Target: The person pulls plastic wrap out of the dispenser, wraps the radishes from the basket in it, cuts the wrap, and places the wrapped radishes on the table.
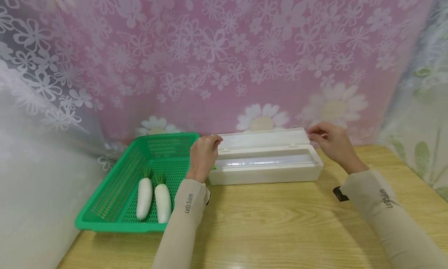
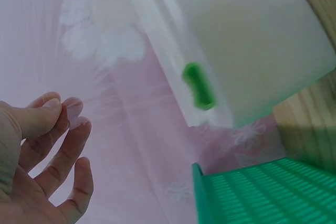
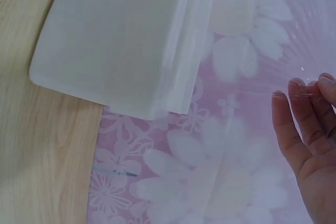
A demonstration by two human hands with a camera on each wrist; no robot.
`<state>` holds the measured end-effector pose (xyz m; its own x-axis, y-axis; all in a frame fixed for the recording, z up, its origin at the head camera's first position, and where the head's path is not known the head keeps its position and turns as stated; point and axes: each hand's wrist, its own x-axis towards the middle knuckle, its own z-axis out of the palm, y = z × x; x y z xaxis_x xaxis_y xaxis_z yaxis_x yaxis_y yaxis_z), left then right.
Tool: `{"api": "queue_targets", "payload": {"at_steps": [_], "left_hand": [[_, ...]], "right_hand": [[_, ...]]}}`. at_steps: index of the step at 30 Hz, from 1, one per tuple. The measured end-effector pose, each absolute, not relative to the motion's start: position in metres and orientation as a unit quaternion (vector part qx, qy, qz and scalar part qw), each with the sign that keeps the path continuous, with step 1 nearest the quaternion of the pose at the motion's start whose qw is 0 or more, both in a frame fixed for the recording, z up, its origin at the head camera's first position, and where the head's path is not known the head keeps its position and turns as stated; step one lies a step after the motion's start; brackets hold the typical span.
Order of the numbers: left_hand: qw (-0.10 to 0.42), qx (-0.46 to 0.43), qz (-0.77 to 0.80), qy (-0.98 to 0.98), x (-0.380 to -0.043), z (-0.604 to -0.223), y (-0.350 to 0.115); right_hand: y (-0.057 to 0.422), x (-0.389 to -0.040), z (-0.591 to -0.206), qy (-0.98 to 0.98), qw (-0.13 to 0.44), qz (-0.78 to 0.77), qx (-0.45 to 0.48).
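Observation:
A long white cling film dispenser (image 1: 266, 176) stands on the table with its lid (image 1: 262, 139) tipped up and back. Inside lies a shiny roll of cling film (image 1: 266, 161). My left hand (image 1: 204, 154), at the dispenser's left end, pinches a corner of clear film (image 2: 74, 110) between thumb and forefinger, its other fingers loosely bent. At the right end my right hand (image 1: 330, 142) pinches the film's other corner (image 3: 300, 96). Faint creases in the film fan out from both pinches. A green cutter slider (image 2: 198, 86) sits at the dispenser's left edge.
A green plastic basket (image 1: 120, 227) stands left of the dispenser, close to my left forearm. Two white radishes (image 1: 144, 199) with trimmed green tops lie in it. Behind the wooden table (image 1: 266, 226) hangs a pink flowered curtain (image 1: 224, 66).

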<state>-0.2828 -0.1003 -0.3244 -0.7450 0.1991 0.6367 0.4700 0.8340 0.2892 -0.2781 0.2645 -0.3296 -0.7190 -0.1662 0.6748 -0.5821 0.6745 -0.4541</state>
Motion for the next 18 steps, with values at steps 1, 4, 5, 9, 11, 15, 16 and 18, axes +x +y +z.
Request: {"api": "queue_targets", "payload": {"at_steps": [1, 4, 5, 9, 11, 15, 16, 18], "left_hand": [[0.308, -0.188, -0.221, -0.906, -0.282, -0.323, -0.101], [0.312, -0.200, -0.227, -0.901, -0.282, -0.318, -0.104], [0.312, -0.202, -0.230, -0.899, -0.282, -0.316, -0.104], [0.312, -0.204, -0.238, -0.897, -0.281, -0.308, -0.107], [0.311, -0.204, -0.237, -0.898, -0.281, -0.304, -0.107], [0.309, -0.207, -0.231, -0.899, -0.282, -0.296, -0.107], [0.310, -0.207, -0.229, -0.899, -0.282, -0.294, -0.108], [0.310, -0.206, -0.227, -0.900, -0.281, -0.290, -0.108]], "right_hand": [[0.264, -0.277, -0.328, -0.862, 0.304, 0.344, 0.215], [0.264, -0.276, -0.323, -0.859, 0.310, 0.347, 0.214], [0.263, -0.276, -0.321, -0.858, 0.312, 0.347, 0.213], [0.262, -0.275, -0.312, -0.855, 0.314, 0.351, 0.215], [0.262, -0.274, -0.308, -0.855, 0.308, 0.357, 0.215], [0.262, -0.272, -0.299, -0.855, 0.297, 0.368, 0.212], [0.261, -0.272, -0.297, -0.855, 0.296, 0.369, 0.211], [0.261, -0.271, -0.293, -0.856, 0.294, 0.371, 0.208]]}}
